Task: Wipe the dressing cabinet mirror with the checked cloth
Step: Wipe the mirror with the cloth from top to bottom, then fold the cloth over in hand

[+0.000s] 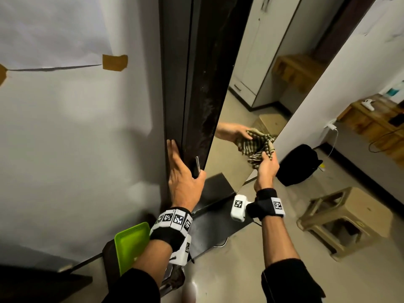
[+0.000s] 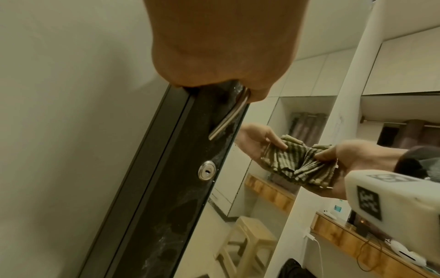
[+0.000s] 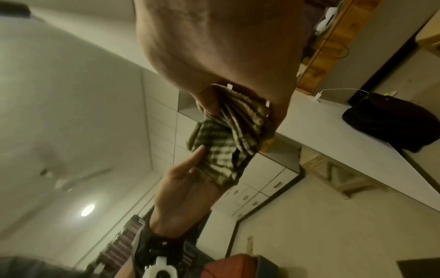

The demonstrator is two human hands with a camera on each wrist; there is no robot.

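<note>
Sleeves, dark, cover both forearms at the bottom of the head view, each wrist strapped with a black band and a white tagged block; a green tray point(image 1: 131, 246) stands on edge beside the left forearm, against the wall point(image 1: 76, 138). Left hand point(image 1: 183, 182) lies with straight fingers flat along the dark edge of the cabinet door point(image 1: 196, 95), thumb spread toward the metal handle point(image 1: 197, 165); in the left wrist view the thumb touches that handle point(image 2: 228, 120), with a round lock point(image 2: 206, 170) below it on the same dark strip. Right hand point(image 1: 266, 169) pinches the cloth point(image 1: 260, 147) in curled fingers and holds it bunched against the mirror point(image 1: 258, 88), low down near the glass's right edge; the cloth point(image 2: 307, 167) meets its own reflection there, a mirrored hand coming at it from the other side; the right wrist view shows the cloth point(image 3: 228, 143) gathered in folds under the palm. Farther right on the floor stand a beige stool point(image 1: 347, 224) and a black bag point(image 1: 299, 165); beyond them a wooden counter point(image 1: 371, 123) runs along the far wall, a white cable hanging by it.
</note>
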